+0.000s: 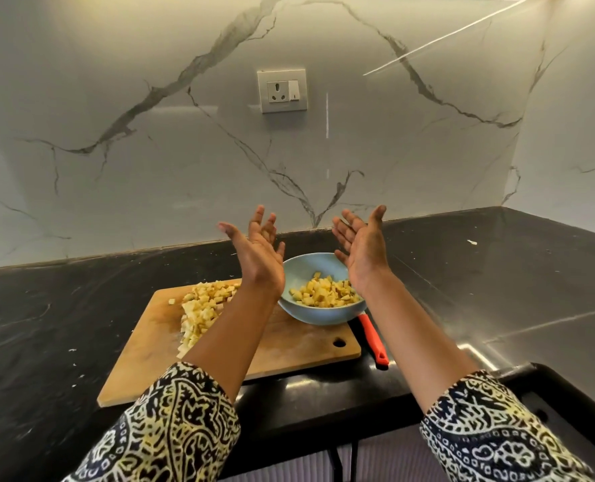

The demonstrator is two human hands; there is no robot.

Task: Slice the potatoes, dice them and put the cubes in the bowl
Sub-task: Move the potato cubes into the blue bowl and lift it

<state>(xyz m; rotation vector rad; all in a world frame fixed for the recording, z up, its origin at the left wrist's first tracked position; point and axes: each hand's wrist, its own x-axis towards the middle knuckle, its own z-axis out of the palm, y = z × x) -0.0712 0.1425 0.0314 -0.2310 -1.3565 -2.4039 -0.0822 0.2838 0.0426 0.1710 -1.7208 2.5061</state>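
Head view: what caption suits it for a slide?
Both open, left hand and right hand above a bowl of potato cubes; more cubes on the board, red handle alongside.

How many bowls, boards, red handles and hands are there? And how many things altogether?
Blue bowl: 1
Wooden board: 1
Red handle: 1
Hands: 2, the left hand and the right hand
Total: 5
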